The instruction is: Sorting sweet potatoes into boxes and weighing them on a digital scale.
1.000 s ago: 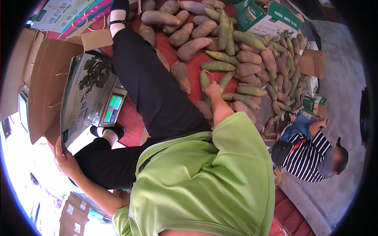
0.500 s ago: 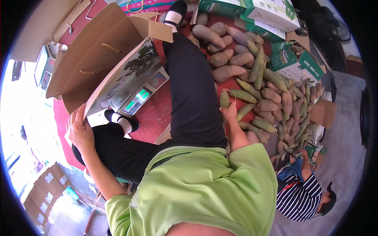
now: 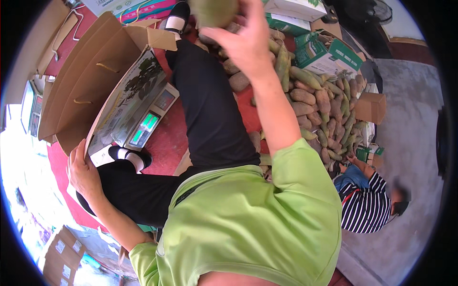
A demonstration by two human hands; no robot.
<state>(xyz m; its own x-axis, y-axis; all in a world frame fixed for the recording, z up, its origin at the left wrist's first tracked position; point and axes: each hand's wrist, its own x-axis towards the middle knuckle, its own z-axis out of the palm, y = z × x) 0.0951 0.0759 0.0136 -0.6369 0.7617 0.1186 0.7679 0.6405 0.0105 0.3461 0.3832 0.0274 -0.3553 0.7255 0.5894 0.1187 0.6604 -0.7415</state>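
Observation:
My right hand (image 3: 250, 47) is raised at the top of the view, its fingers wrapped round a green radish (image 3: 214, 10). The radish is blurred and partly cut off by the upper edge. At the left, my left hand (image 3: 85, 171) grips the near edge of an open cardboard carton (image 3: 90, 78) with a leafy printed side. That carton stands on a digital scale (image 3: 151, 119) with lit green displays. To the right lies a heap of green and soil-brown radishes (image 3: 329, 107), partly hidden behind my right forearm.
Green-and-white cartons (image 3: 329, 55) stand beyond the heap. A brown box (image 3: 370, 107) sits at its right edge. At the lower right a person in a striped shirt (image 3: 365, 202) bends by the heap. A second scale (image 3: 32, 107) shows at the far left, and stacked cartons (image 3: 62, 252) stand lower left.
My right hand has lifted the green radish from the heap up and forward, close to the camera. My left hand stays on the carton's edge. The view has shifted slightly.

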